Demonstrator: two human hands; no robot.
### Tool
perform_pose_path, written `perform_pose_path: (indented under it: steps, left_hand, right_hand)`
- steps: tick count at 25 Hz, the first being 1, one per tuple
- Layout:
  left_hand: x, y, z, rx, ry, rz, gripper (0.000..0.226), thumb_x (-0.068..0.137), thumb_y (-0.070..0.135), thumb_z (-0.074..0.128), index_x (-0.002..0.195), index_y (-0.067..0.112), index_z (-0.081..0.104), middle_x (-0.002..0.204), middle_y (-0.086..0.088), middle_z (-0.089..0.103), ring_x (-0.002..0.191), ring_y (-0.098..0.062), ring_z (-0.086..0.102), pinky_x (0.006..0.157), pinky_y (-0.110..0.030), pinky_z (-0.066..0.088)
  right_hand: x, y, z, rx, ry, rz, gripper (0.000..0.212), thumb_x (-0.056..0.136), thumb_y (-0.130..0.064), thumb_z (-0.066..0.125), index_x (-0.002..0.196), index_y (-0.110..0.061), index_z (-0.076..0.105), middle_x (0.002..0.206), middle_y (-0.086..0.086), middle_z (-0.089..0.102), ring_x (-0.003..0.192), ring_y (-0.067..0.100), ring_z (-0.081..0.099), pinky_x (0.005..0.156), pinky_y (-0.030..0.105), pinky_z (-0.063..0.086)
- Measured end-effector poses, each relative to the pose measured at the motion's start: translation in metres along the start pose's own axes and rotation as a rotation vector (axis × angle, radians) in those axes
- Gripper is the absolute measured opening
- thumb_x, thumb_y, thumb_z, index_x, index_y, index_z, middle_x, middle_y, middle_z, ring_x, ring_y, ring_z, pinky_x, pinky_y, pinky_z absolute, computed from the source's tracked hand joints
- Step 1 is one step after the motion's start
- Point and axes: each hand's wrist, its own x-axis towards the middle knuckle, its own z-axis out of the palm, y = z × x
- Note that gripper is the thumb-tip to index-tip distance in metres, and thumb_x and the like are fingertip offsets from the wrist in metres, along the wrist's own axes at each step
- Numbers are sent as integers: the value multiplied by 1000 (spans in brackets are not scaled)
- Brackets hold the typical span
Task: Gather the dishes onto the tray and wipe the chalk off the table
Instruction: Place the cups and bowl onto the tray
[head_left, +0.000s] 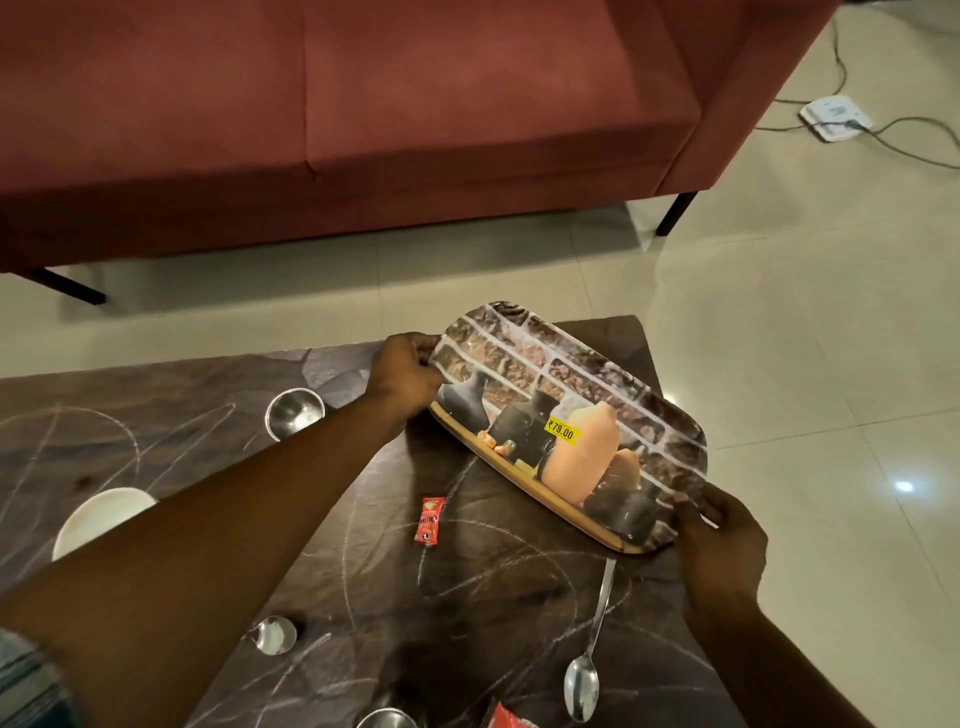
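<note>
Dark stone-patterned surface (519, 597) scrawled with white chalk lines (498, 566). Head view: both hands grip a printed tray (566, 415), tilted above the surface's far right corner; the left hand (402, 371) clamps its far end, the right hand (722, 525) its near end. A steel bowl (293, 410) and a white bowl (98, 519) stand at left. A red sachet (428, 521) lies near centre, one spoon (587, 660) below the tray, another spoon (272, 634) nearer. A red sofa (363, 104) stands beyond.
</note>
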Motion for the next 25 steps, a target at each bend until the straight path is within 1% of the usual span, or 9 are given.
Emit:
perform_pose_path:
  steps: [2,4,7,9,12,16,18,20,25]
  left_hand:
    - [-7,8,-22,-88,-15,-11,41,89,-19,68,125,-2,75,118,-23,80,100,-30,75,87,-38,61]
    - [-20,17,-57,-142,-32,-9,46,85,-23,71,127,-6,72,107,-21,80,95,-35,78,86,-46,65]
    - [-52,19,-126,-225,-57,-13,48,82,-23,76,127,-7,71,90,-15,76,70,-23,77,61,-32,68]
    - [-77,5,-172,-274,-55,-29,42,84,-13,82,124,-3,73,94,-17,78,66,-20,77,60,-28,68]
    - [-131,-45,-251,-311,-77,-26,35,91,-3,80,124,2,73,100,-20,81,72,-21,80,69,-34,70]
    - [-207,-144,-332,-345,-58,-95,30,92,-6,77,118,7,72,94,-12,81,70,-19,79,65,-33,70]
    - [-239,-195,-360,-343,-19,-153,25,91,-7,77,111,8,72,84,-7,82,64,-15,79,62,-32,69]
    - [-270,-246,-386,-345,14,-209,23,91,-7,78,107,8,72,77,-5,83,61,-14,79,59,-31,68]
    - [-325,-356,-418,-337,106,-337,20,91,-10,77,101,8,72,82,-12,80,55,-11,78,51,-26,65]
  right_hand:
    - [-2,-16,-2,15,-7,-37,35,99,-16,74,133,-16,71,125,5,76,111,24,73,92,39,62]
    - [-10,-38,-5,51,-32,-86,36,98,-15,76,133,-15,73,119,3,78,97,6,75,73,20,60]
    - [-42,-72,-6,96,-129,-161,30,96,-14,77,126,-16,78,98,-11,82,80,-9,75,62,7,54]
    - [-72,-86,-4,133,-197,-185,24,95,-11,78,117,-20,80,92,-11,83,81,-2,78,61,8,55]
    - [-137,-88,10,150,-319,-183,23,96,-7,76,117,-15,79,97,0,84,89,16,81,67,18,63]
    - [-234,-56,45,71,-456,-191,27,98,-5,74,124,-11,76,102,6,83,87,15,81,69,22,64]
    - [-275,-32,66,39,-480,-147,29,97,-1,73,126,-3,73,110,17,80,92,24,79,85,39,66]
    - [-315,-4,87,-18,-497,-112,31,97,1,73,127,0,71,114,24,78,92,29,74,91,47,61]
    - [-386,54,123,-174,-539,-144,30,93,-1,75,123,-6,74,100,7,80,88,20,79,80,35,65]
